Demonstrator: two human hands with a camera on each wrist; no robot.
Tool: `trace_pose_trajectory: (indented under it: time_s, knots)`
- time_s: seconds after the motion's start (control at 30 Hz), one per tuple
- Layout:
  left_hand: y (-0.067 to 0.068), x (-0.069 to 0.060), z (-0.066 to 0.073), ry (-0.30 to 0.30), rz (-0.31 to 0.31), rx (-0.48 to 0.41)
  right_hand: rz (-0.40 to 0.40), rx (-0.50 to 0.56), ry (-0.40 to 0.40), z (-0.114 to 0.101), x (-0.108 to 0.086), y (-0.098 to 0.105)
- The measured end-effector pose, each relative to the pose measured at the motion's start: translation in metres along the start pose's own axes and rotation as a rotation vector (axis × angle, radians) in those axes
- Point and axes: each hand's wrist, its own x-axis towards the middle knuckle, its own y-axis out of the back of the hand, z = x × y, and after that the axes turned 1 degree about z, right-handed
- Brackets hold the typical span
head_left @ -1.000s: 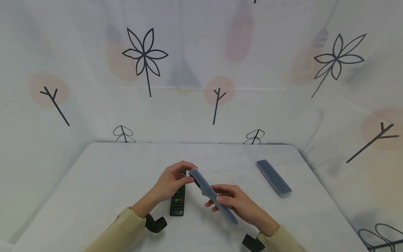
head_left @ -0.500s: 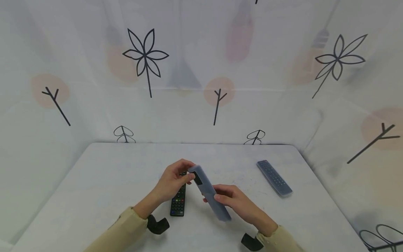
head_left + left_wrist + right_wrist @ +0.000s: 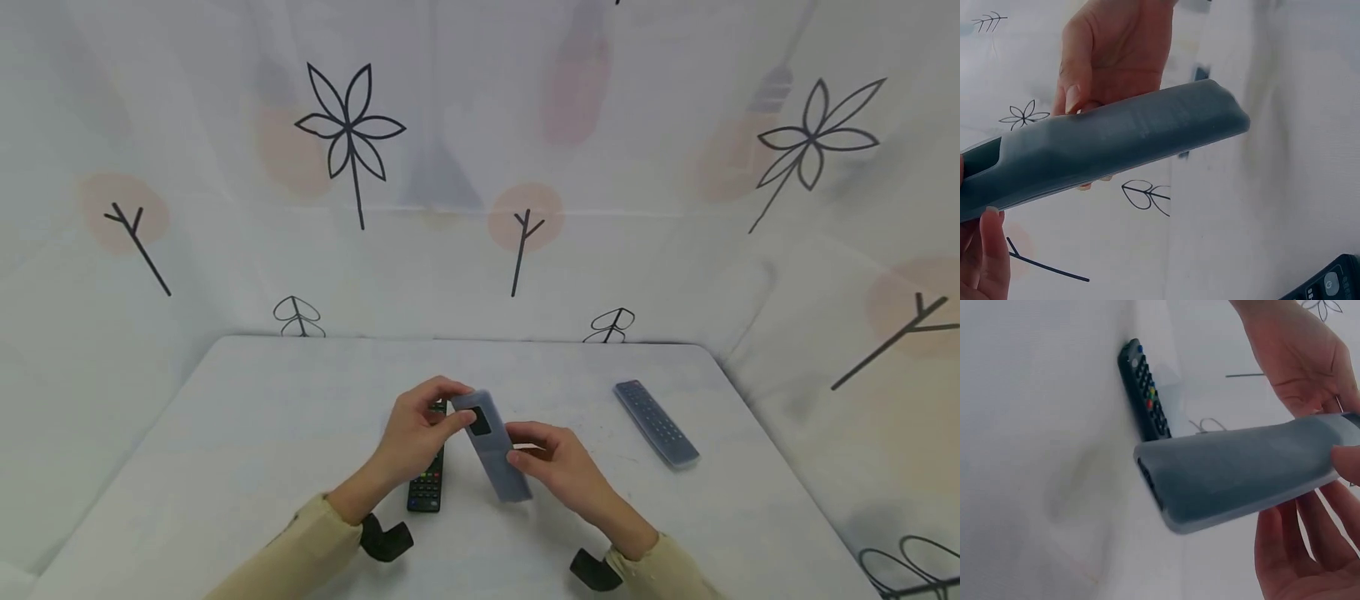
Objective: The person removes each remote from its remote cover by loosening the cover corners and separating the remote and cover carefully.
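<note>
A blue-grey sleeve (image 3: 495,454) with a dark window near its top end is held up over the white table, tilted. My left hand (image 3: 416,433) pinches its upper end, thumb beside the window. My right hand (image 3: 562,467) grips its right edge around the middle. In the left wrist view the sleeve (image 3: 1116,131) lies across both hands, with a cut-out on the left. From the right wrist view, the sleeve's (image 3: 1235,469) near end shows a dark slot. Below my left hand a black remote (image 3: 426,492) rests on the table, partly covered by that hand.
Toward the right of the white table (image 3: 300,400) lies another remote (image 3: 656,423) in a blue-grey cover. Patterned cloth (image 3: 435,275) hangs behind the table and at both sides. A black strap piece (image 3: 386,540) hangs at each wrist.
The sleeve has turned to show its windowed broad face more fully, and its lower end has swung left and up. My right hand has shifted slightly up with it.
</note>
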Motion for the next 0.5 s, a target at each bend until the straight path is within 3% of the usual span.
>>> trace_pose_trajectory:
  time_s: [0.13, 0.27, 0.37, 0.5]
  knots:
    - [-0.004, 0.001, 0.0, -0.06, 0.02, 0.016, 0.054, -0.011, 0.102, -0.004, 0.002, 0.001]
    - [-0.007, 0.002, 0.002, -0.094, 0.042, 0.037, 0.106, -0.016, 0.282, -0.01, 0.007, 0.002]
    - [-0.01, 0.002, 0.013, -0.117, 0.049, 0.065, 0.132, -0.026, 0.39, -0.015, 0.01, 0.002]
    - [-0.014, 0.003, 0.011, -0.195, 0.041, 0.091, 0.137, -0.037, 0.484, -0.02, 0.014, -0.001]
